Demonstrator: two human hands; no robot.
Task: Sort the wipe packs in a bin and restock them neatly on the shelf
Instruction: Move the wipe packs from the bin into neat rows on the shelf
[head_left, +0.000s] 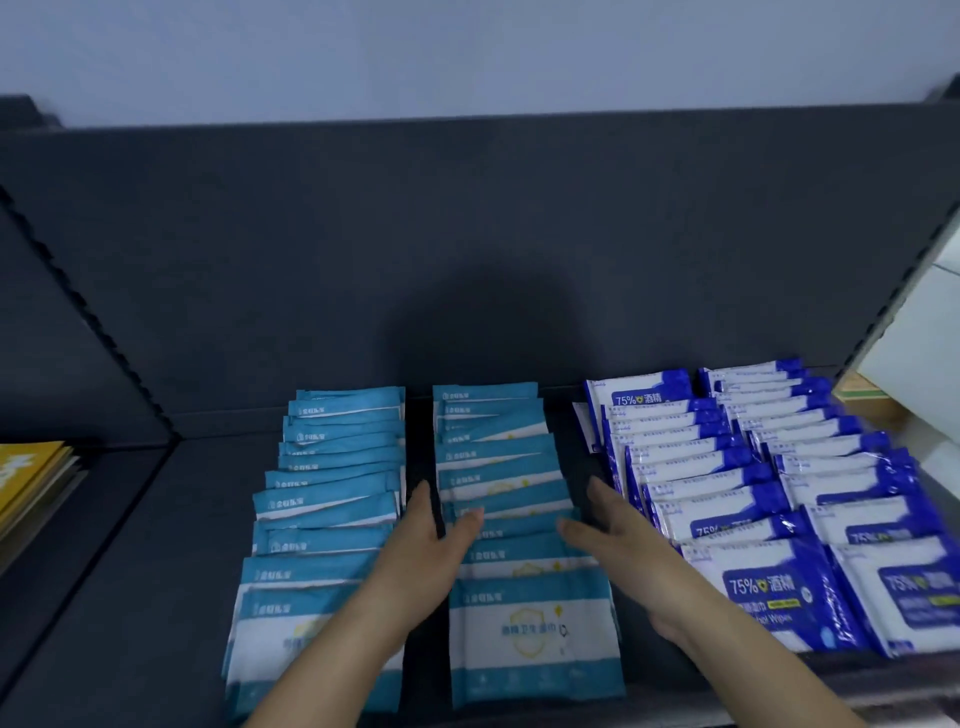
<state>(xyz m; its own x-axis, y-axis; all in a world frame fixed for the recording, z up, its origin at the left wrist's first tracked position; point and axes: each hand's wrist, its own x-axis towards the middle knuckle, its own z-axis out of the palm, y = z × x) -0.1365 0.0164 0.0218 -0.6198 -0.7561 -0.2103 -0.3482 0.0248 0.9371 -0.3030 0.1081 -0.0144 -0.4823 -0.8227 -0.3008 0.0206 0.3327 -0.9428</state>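
Observation:
Four rows of wipe packs lie overlapped on a dark shelf (156, 597). Two rows are teal and white: the left teal row (332, 499) and the middle teal row (498, 467). Two rows are dark blue and white, marked 75%: the inner blue row (691, 467) and the outer blue row (831, 457). My left hand (434, 540) lies with straight fingers along the left edge of the middle teal row. My right hand (613, 530) lies with straight fingers along that row's right edge. Neither hand holds a pack.
A stack of yellow items (31, 483) lies on the neighbouring shelf bay at the left. Perforated uprights (88, 312) bound the bay on both sides. A light-coloured box (862, 395) sits at the far right. The shelf's back panel (467, 234) is bare.

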